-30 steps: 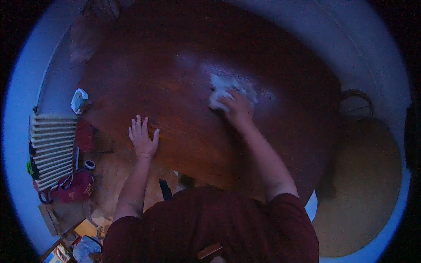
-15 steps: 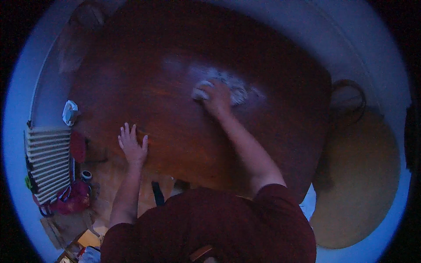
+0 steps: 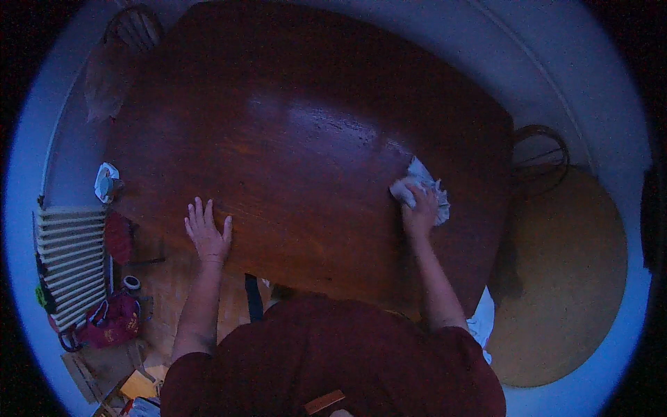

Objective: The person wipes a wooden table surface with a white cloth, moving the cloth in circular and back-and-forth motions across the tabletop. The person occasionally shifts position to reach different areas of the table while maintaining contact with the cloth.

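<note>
Right hand (image 3: pixel 419 208) presses down on a crumpled white cloth (image 3: pixel 425 186), fingers curled over the wad and gripping it against the dark wooden worktop (image 3: pixel 306 139) — this sits right of the frame's centre, close to the worktop's right edge. The cloth's loose folds spread out above and to the right of the fingers. Left hand (image 3: pixel 206 231) lies flat and open at centre left, fingers spread, palm down on the worktop near its near edge, holding nothing. A pale glossy sheen runs across the wood in the middle of the frame, up and left of the cloth.

Outward from there: a round yellowish rug (image 3: pixel 563 278) fills the right side of the frame, with a dark chair (image 3: pixel 538 149) just above it beside the worktop's corner. At far left stands a white ribbed radiator (image 3: pixel 66 260); a small white object (image 3: pixel 105 182) lies above it and a red bag (image 3: pixel 111 323) below — both on the floor.
</note>
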A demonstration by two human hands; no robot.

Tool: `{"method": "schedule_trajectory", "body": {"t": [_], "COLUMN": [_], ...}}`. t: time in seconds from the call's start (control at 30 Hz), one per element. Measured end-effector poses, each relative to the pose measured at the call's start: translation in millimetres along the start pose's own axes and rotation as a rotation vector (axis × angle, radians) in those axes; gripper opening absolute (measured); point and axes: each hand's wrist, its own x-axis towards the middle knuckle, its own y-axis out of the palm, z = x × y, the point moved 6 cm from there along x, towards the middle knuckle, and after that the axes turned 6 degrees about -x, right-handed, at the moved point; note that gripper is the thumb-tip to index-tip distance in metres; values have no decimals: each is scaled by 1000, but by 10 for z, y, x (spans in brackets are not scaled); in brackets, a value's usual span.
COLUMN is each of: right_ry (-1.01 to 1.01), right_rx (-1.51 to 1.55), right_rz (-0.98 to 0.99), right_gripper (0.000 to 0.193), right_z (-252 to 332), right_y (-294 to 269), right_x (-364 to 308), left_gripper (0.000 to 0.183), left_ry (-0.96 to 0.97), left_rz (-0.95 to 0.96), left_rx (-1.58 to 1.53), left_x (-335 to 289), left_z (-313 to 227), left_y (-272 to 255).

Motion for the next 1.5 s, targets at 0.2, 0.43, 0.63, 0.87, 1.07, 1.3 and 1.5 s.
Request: {"method": "schedule_trajectory", "body": {"t": [0.2,0.43,0.63,0.87,1.07,1.3,1.5], "right_ry": [-412,-528,-136,-291,-593,-292,-133], "right_rx": [153,143,-16,284,204,-12,53], "right_rz": [24,133,-91,-83,110,-107,-185], "right_gripper": [41,48,48,41,44,47,45], "right_z": [1921,1547,48,1387,2200,91,261], "right_y": [761,643,-11,756,915,133,367], "right_x": [776,572,-178,665,786,-15,197], "left_gripper": [61,60,61,60,60,60,60], "left_ry": [8,-5,26,14,56,-17,21], "left_rz": [1,15,-42,-5,-58,20,-41], "left_rx": [19,-5,-2,21,21,58,22], "left_x": [5,60,1,31,50,68,33], "left_z": [29,13,51,3,96,130,52], "left_y": [-10,-44,22,-11,23,69,60]}}
